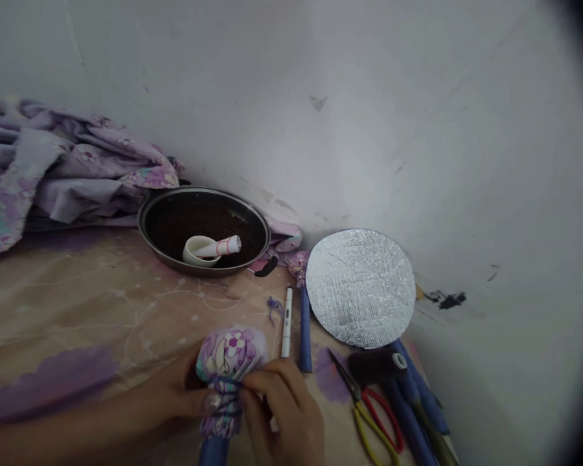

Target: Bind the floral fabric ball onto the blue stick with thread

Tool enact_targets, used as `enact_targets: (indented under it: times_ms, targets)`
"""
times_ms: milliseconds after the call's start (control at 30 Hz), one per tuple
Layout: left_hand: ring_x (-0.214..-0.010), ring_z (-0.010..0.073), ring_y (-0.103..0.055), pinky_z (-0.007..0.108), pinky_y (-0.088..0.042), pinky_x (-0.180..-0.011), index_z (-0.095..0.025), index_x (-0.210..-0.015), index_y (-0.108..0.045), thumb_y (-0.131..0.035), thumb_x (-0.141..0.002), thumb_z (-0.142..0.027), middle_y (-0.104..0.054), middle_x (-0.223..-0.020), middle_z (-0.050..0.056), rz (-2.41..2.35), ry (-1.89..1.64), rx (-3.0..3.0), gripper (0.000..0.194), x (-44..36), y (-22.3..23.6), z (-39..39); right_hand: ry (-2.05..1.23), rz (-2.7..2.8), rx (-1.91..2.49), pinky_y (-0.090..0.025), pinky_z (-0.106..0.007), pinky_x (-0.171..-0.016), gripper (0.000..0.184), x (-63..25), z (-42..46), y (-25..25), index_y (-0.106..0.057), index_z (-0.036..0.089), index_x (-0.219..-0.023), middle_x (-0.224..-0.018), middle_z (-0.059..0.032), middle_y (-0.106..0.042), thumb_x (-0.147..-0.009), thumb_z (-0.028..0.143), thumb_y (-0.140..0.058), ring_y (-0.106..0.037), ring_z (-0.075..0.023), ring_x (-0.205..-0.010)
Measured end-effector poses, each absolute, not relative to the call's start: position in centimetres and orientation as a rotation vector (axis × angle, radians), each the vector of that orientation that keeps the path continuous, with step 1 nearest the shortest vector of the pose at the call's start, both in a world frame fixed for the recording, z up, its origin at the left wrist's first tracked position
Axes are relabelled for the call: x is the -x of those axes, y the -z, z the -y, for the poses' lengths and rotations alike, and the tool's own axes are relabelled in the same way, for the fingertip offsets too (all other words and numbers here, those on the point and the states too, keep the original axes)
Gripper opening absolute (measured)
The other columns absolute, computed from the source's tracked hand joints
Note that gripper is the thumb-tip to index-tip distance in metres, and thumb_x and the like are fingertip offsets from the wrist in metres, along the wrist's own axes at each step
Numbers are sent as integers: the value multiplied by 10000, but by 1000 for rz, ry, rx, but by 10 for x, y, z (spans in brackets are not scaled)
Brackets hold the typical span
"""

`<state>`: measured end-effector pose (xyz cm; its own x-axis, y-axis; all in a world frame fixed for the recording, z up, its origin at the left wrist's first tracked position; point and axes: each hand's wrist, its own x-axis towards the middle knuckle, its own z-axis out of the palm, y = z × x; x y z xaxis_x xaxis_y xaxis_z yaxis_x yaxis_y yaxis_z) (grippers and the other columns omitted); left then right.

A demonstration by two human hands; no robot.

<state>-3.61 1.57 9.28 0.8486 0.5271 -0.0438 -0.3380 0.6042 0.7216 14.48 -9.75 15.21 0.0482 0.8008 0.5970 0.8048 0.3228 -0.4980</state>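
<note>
Low in the middle of the view is a blue-handled stick with a padded floral cloth head (233, 353). Dark blue cord (227, 384) winds in several turns round the gathered cloth below the head. My left hand (189, 391) is closed round the gathered neck, its thumb pressed on the cord. On the right side of the neck, my right hand (289, 404) pinches the cord between thumb and fingers. Behind them stands a similar cloth-headed stick with a blue handle (305, 330), beside a white marker (287, 323) and a scrap of blue cord (274, 307).
A dark pan (158, 257) at the back holds a small white cup (192, 249) with a rolled paper in it. A silver foil disc (362, 288) leans near the wall. Scissors (362, 401), a dark thread spool (376, 366) and blue handles (408, 414) lie right; bunched floral cloth (78, 168) lies left.
</note>
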Motion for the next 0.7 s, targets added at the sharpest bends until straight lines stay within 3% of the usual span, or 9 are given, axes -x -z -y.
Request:
enact_targets:
  times_ms: [133, 267, 367, 433, 533, 700]
  targets:
    - [-1348, 368, -827, 371, -666, -1113, -301, -1490, -898, -1195, -785, -483, -961, -1286, 36, -358, -591, -793, 786, 35, -90, -12, 167, 1653, 1543, -627, -348, -746, 235, -120, 87, -134, -743, 292, -1091, -974, -38, -775, -1187, 114, -623, -795, -240, -804]
    - [-1375, 361, -855, 355, -695, -1085, -358, -1443, -925, -1163, -841, -412, -990, -1201, 2, -352, -594, -727, 650, 40, -93, -11, 309, 1495, 1561, -505, -386, -684, 385, -106, 77, -120, -671, 304, -1012, -918, -34, -715, -1311, 234, -439, -691, -255, -737]
    - [-1334, 353, -876, 369, -705, -1126, -349, -1456, -927, -1154, -856, -382, -997, -1174, 4, -352, -566, -705, 642, 40, -101, -12, 24, 1468, 1422, -536, -347, -712, 353, -116, 73, -125, -702, 310, -1038, -964, -28, -716, -1318, 306, -486, -718, -233, -797]
    - [-1232, 336, -894, 360, -715, -1071, -324, -1428, -944, -1162, -843, -449, -991, -1133, 15, -332, -538, -730, 637, 38, -107, -13, -244, 1411, 1279, -579, -318, -735, 323, -128, 74, -133, -733, 307, -1042, -978, -26, -727, -1308, 389, -569, -749, -219, -837]
    - [-1137, 309, -897, 349, -722, -1021, -312, -1372, -967, -1182, -806, -531, -991, -1151, 30, -337, -512, -733, 643, 36, -110, -13, -635, 1202, 1199, -573, -268, -651, 363, -143, 80, -146, -818, 295, -1070, -1029, -30, -793, -1287, 565, -707, -715, -163, -724]
    - [-1201, 293, -887, 324, -723, -1054, -361, -1380, -969, -1207, -781, -488, -992, -1276, 25, -378, -491, -656, 657, 38, -108, -12, -916, 997, 1216, -582, -229, -671, 441, -144, 89, -174, -891, 283, -1058, -819, 5, -793, -1210, 694, -844, -737, -142, -670]
